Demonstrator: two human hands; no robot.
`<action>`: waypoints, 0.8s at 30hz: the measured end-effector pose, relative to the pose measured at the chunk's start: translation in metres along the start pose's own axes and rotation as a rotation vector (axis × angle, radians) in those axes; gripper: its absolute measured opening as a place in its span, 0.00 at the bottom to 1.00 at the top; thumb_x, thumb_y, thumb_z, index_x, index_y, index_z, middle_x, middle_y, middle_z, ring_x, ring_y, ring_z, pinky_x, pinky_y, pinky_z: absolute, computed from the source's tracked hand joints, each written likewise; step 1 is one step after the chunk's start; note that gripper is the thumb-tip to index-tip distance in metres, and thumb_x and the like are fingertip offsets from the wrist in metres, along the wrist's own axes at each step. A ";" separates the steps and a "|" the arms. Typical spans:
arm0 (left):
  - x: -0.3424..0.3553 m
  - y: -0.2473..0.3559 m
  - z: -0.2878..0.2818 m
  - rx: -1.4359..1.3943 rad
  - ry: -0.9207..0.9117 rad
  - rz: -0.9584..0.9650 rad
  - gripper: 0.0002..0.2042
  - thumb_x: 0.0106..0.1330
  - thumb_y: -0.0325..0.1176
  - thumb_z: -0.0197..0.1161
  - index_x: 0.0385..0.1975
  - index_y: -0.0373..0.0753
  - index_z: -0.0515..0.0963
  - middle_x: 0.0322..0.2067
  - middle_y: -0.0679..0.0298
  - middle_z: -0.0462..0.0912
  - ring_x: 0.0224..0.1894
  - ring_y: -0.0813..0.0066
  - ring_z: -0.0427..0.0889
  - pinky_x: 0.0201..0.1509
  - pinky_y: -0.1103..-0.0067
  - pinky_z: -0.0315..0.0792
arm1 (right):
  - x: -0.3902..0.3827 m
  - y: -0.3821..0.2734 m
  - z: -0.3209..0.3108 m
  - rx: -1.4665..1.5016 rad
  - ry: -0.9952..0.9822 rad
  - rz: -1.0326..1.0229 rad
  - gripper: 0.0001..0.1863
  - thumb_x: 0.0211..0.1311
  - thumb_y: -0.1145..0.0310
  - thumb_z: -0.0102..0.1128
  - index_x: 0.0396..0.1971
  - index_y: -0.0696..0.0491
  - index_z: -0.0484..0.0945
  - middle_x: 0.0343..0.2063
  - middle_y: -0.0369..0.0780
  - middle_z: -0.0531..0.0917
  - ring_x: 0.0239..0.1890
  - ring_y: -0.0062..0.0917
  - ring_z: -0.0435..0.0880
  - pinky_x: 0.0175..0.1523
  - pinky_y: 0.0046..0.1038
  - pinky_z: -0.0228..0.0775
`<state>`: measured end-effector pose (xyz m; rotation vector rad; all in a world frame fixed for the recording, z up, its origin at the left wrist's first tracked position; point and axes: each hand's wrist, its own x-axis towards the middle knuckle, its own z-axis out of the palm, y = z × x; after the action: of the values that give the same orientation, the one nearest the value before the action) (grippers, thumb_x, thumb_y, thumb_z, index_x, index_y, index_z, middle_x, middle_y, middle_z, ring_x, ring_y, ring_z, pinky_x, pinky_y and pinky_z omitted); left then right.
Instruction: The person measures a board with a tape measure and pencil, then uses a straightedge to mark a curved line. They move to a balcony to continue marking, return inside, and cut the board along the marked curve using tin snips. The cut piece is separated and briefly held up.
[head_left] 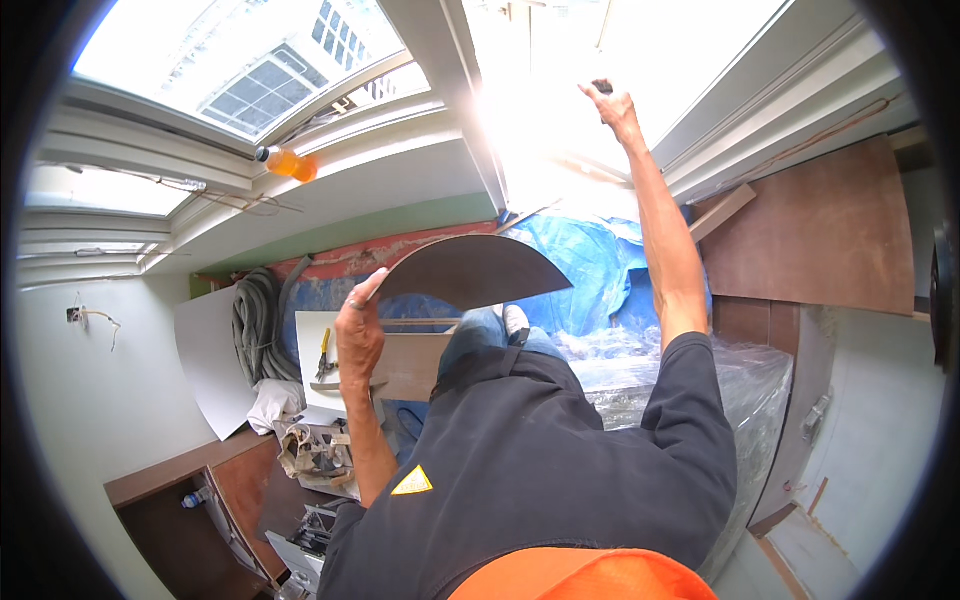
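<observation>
My left hand (360, 335) is closed on the left edge of a thin, dark brown half-round panel (475, 270). The panel is tilted in front of my legs, its curved edge facing away from me. My right arm reaches far out and up into the glare of the bright opening. There my right hand (618, 110) is closed around a small dark object (602, 87); glare and distance hide its kind. Below my left hand, yellow-handled pliers (323, 352) lie on a white board (312, 335).
An orange bottle (287, 164) stands on the window ledge. Coiled grey hose (258, 325) leans at the left, near a tool pouch (310, 450). Blue plastic sheeting (575, 265) covers the floor ahead. Plastic-wrapped material (745, 385) and a large brown board (815, 230) stand at the right.
</observation>
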<state>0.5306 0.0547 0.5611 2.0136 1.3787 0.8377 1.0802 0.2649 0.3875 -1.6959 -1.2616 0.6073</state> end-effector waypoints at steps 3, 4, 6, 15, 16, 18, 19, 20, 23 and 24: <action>0.038 -0.007 0.042 -0.039 -0.076 0.085 0.21 0.69 0.13 0.53 0.57 0.40 0.80 0.52 0.54 0.86 0.56 0.56 0.85 0.61 0.68 0.77 | 0.083 -0.011 0.008 -0.349 0.076 0.017 0.28 0.63 0.43 0.67 0.54 0.47 0.83 0.28 0.38 0.85 0.30 0.25 0.83 0.39 0.31 0.76; 0.049 -0.012 0.055 -0.042 -0.103 0.104 0.21 0.68 0.12 0.53 0.57 0.40 0.81 0.52 0.54 0.86 0.55 0.55 0.85 0.60 0.67 0.77 | 0.104 -0.011 0.014 -0.364 0.133 -0.090 0.29 0.62 0.42 0.67 0.55 0.47 0.83 0.29 0.39 0.87 0.31 0.27 0.86 0.41 0.33 0.78; 0.068 -0.023 0.080 0.006 -0.151 0.156 0.22 0.67 0.11 0.51 0.56 0.39 0.80 0.52 0.54 0.87 0.56 0.57 0.85 0.60 0.69 0.77 | 0.152 -0.007 0.035 -0.344 0.251 -0.185 0.27 0.62 0.42 0.68 0.52 0.47 0.84 0.30 0.40 0.88 0.34 0.30 0.88 0.43 0.34 0.79; 0.153 -0.057 0.159 -0.037 -0.284 0.163 0.25 0.63 0.10 0.53 0.56 0.43 0.80 0.51 0.54 0.86 0.54 0.51 0.84 0.58 0.64 0.77 | 0.249 0.063 0.129 -0.067 0.129 -0.034 0.16 0.67 0.54 0.61 0.43 0.52 0.83 0.34 0.50 0.87 0.37 0.44 0.87 0.42 0.43 0.77; 0.158 -0.057 0.164 -0.040 -0.306 0.155 0.25 0.63 0.10 0.54 0.57 0.44 0.80 0.51 0.55 0.86 0.55 0.52 0.84 0.58 0.64 0.77 | 0.239 0.056 0.131 -0.088 0.152 -0.042 0.17 0.67 0.54 0.62 0.43 0.51 0.84 0.34 0.49 0.87 0.37 0.44 0.87 0.42 0.43 0.78; 0.167 -0.058 0.178 -0.019 -0.361 0.094 0.25 0.63 0.11 0.55 0.57 0.45 0.80 0.51 0.54 0.86 0.55 0.52 0.84 0.58 0.64 0.78 | 0.222 0.031 0.126 -0.156 0.225 -0.091 0.17 0.66 0.53 0.63 0.44 0.51 0.85 0.35 0.49 0.87 0.38 0.45 0.87 0.43 0.43 0.78; 0.173 -0.059 0.187 -0.050 -0.378 0.075 0.25 0.63 0.11 0.55 0.57 0.44 0.80 0.51 0.53 0.86 0.55 0.52 0.84 0.58 0.64 0.78 | 0.216 0.017 0.122 -0.169 0.253 -0.109 0.18 0.66 0.52 0.63 0.45 0.50 0.85 0.35 0.48 0.88 0.38 0.45 0.87 0.43 0.43 0.78; 0.177 -0.060 0.196 -0.070 -0.400 0.047 0.25 0.64 0.11 0.55 0.57 0.43 0.80 0.51 0.53 0.86 0.54 0.51 0.84 0.58 0.64 0.78 | 0.209 0.005 0.115 -0.173 0.264 -0.108 0.18 0.65 0.52 0.63 0.45 0.50 0.86 0.36 0.48 0.88 0.38 0.45 0.87 0.44 0.44 0.78; 0.190 -0.061 0.224 -0.075 -0.434 -0.023 0.23 0.66 0.12 0.53 0.57 0.41 0.79 0.51 0.53 0.86 0.54 0.51 0.84 0.58 0.65 0.78 | 0.201 -0.024 0.101 -0.116 0.207 -0.002 0.18 0.65 0.52 0.64 0.44 0.50 0.86 0.33 0.47 0.88 0.36 0.46 0.86 0.43 0.44 0.77; 0.192 -0.059 0.233 -0.064 -0.425 -0.043 0.22 0.67 0.12 0.52 0.57 0.40 0.79 0.51 0.53 0.86 0.54 0.51 0.84 0.58 0.65 0.78 | 0.197 -0.031 0.099 -0.090 0.195 -0.005 0.20 0.64 0.50 0.66 0.45 0.49 0.86 0.33 0.45 0.88 0.37 0.41 0.87 0.43 0.41 0.77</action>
<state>0.7245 0.2323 0.4009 1.9605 1.1311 0.3953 1.0558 0.4858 0.3931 -1.7791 -1.1685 0.3761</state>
